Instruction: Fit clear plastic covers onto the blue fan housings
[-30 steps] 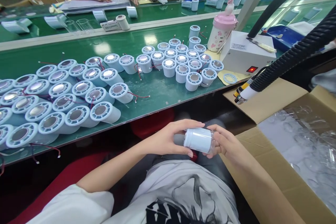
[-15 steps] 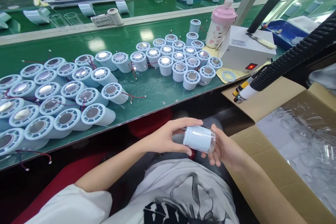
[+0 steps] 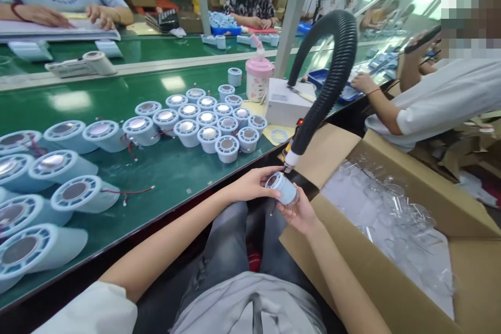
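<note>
My left hand grips the upper rim of a light-blue plastic cylinder between thumb and fingers. The cylinder has a slotted ring and a dark round disc on its raised end. Around its lower end is a clear plastic cup, held by my right hand from below and the right. The cylinder is tilted above my lap, in front of the bench edge. Just above my left fingertips is the metal tip of a nozzle on a black ribbed hose. Similar cylinders stand on the green bench.
An open cardboard box with clear plastic cups stands at the right. A white machine, a pink-lidded bottle and a loose blue ring lie beyond. Co-workers sit across the bench and at the right.
The view has swung right and up, bringing in the co-worker at the right. The cylinder in my hands has turned from sideways to disc-end up, nearer the nozzle.
</note>
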`<state>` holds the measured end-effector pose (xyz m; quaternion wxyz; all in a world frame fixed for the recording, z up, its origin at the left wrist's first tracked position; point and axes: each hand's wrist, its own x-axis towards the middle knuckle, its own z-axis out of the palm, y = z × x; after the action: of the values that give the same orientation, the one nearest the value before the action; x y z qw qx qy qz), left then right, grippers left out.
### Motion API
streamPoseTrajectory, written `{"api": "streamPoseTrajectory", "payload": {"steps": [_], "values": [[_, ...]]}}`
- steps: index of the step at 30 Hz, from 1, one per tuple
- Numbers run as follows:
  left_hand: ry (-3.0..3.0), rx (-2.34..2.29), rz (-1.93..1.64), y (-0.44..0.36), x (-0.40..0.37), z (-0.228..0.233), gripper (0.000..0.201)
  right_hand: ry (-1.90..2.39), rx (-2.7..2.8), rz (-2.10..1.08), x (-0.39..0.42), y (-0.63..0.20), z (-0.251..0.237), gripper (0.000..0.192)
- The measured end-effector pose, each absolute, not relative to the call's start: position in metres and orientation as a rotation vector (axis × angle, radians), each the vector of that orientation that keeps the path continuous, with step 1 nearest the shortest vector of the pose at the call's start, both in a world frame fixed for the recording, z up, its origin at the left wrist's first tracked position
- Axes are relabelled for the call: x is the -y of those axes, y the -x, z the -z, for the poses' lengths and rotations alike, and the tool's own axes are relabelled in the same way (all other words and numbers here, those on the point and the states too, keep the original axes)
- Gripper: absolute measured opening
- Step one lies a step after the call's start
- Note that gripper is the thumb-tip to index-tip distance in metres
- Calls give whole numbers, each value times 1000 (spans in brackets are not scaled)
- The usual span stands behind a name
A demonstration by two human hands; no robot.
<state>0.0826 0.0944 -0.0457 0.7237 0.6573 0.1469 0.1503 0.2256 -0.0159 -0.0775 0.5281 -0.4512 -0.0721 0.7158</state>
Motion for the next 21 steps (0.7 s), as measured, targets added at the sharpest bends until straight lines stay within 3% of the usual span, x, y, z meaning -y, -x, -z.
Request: {"api": "streamPoseTrajectory", "payload": {"steps": [5, 10, 15, 21], "values": [[-1550, -290, -278, -102, -113, 35, 53, 1035, 180, -1657, 0, -238, 83, 47], [-1523, -331, -272, -78, -108, 32, 66, 1023, 238, -1728, 2, -233, 76, 45], [-1537, -391, -302, -36, -76, 22, 74, 1063, 320, -1959, 25, -217, 49, 60], [-1555, -478, -395, 0, -33, 0, 64, 1159, 502, -2182, 54, -198, 18, 73]]}}
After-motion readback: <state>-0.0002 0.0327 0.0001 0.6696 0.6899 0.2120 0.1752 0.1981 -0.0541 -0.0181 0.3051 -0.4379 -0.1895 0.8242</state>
